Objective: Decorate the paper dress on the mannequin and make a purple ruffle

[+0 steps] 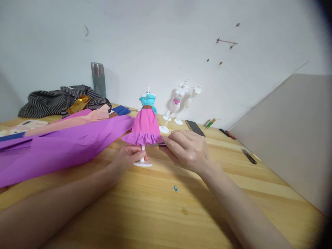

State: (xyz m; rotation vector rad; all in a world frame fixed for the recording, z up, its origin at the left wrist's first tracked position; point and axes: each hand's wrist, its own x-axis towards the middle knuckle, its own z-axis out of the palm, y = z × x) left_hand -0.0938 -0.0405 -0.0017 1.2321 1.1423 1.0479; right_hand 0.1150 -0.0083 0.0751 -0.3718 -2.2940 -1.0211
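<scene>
A small dress-form mannequin (143, 148) stands on a round white base, wearing a dress (146, 121) with a turquoise top, a brown waistband and a pink skirt. Around the skirt's bottom runs a gathered purple paper ruffle (142, 138). My left hand (132, 155) is closed around the white pole just above the base. At the ruffle's right edge, my right hand (185, 147) is closed, its thumb and index finger pinching the hem. Something thin and dark shows under those fingertips; I cannot make out what it is.
Purple crepe paper (64, 148) spreads across the left, with striped cloth (59, 100) and a grey flask (98, 79) behind. Two white mannequins (178, 98) stand near the wall. A phone (195, 128) and a dark-handled tool (249, 156) lie rightward. A turquoise scrap (175, 188) lies in front.
</scene>
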